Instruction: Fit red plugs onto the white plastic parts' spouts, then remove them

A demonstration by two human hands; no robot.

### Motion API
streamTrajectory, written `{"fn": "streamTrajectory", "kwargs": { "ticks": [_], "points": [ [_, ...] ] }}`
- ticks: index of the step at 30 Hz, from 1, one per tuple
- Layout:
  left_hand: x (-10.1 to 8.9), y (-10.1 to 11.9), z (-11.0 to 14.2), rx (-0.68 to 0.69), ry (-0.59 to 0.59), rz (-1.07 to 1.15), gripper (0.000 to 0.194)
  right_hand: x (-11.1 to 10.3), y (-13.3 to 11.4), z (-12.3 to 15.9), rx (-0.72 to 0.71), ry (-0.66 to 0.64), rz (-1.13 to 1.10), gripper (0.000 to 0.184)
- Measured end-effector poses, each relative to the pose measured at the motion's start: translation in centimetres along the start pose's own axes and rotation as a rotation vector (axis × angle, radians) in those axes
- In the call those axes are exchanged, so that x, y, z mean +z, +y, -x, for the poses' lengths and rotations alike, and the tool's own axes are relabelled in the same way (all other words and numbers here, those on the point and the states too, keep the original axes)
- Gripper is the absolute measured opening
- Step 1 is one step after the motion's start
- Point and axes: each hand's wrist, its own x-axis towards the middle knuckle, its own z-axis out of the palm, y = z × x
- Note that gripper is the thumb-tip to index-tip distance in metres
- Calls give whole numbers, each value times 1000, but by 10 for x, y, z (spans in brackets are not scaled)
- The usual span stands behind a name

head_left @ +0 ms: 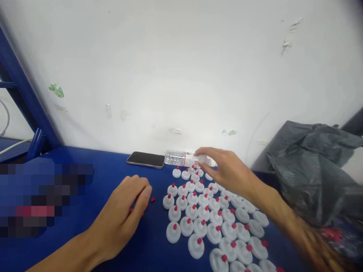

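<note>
Several white plastic caps with small red tips (200, 216) stand in rows on the blue table (96, 177). My left hand (124, 213) rests on the table left of the rows, fingers curled down over a few small loose red pieces (152, 200). My right hand (227, 170) hovers over the far end of the rows, fingers bent and pointing left, near a clear water bottle (181, 158) lying on its side by the wall. What its fingertips hold, if anything, is hidden.
A dark phone (146, 159) lies flat against the white wall, left of the bottle. A grey plastic bag (312, 166) is heaped at the right. A blue metal frame (25, 102) rises at the left. A blurred patch covers the table's left part.
</note>
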Motion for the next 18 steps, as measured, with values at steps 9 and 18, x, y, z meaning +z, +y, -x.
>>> {"fn": "streamTrajectory", "kwargs": {
  "ticks": [9, 18],
  "points": [
    [35, -28, 1, 82, -178, -26, 22, 17, 42, -3, 144, -214, 15, 18],
    [36, -34, 0, 45, -237, -25, 24, 24, 47, 3, 204, -442, -36, 26]
  ]
}}
